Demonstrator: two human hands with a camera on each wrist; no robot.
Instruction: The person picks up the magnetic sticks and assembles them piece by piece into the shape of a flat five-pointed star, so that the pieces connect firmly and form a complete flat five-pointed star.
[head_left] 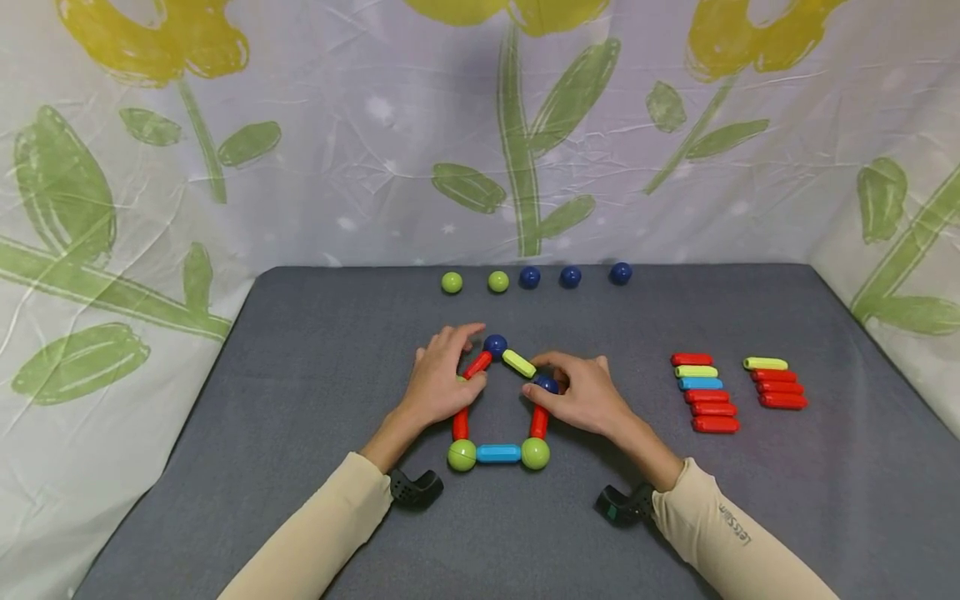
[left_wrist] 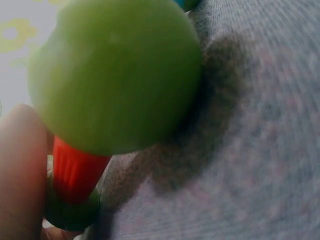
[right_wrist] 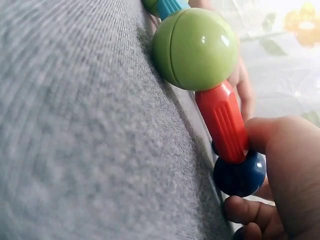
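Balls and rods form a five-sided outline on the grey table. Along its near side a blue rod [head_left: 498, 453] joins two green balls [head_left: 462, 455]. A red rod [right_wrist: 222, 122] rises from each. At the upper left corner my left hand [head_left: 435, 379] holds a green ball [left_wrist: 72, 212], mostly hidden by the fingers. My right hand [head_left: 585, 390] pinches a dark blue ball [right_wrist: 240, 173] at the upper right corner. Another dark blue ball [head_left: 495, 346] tops the outline, between a slanted red rod [head_left: 477, 365] and a yellow rod [head_left: 519, 363]. Whether the yellow rod touches the right ball, I cannot tell.
Two green balls [head_left: 452, 282] and three dark blue balls [head_left: 570, 277] line the table's back edge. Spare rods lie to the right in two columns, the nearer with several red rods [head_left: 712, 409], the farther topped by a yellow rod [head_left: 766, 364]. A flowered cloth [head_left: 337, 167] hangs behind.
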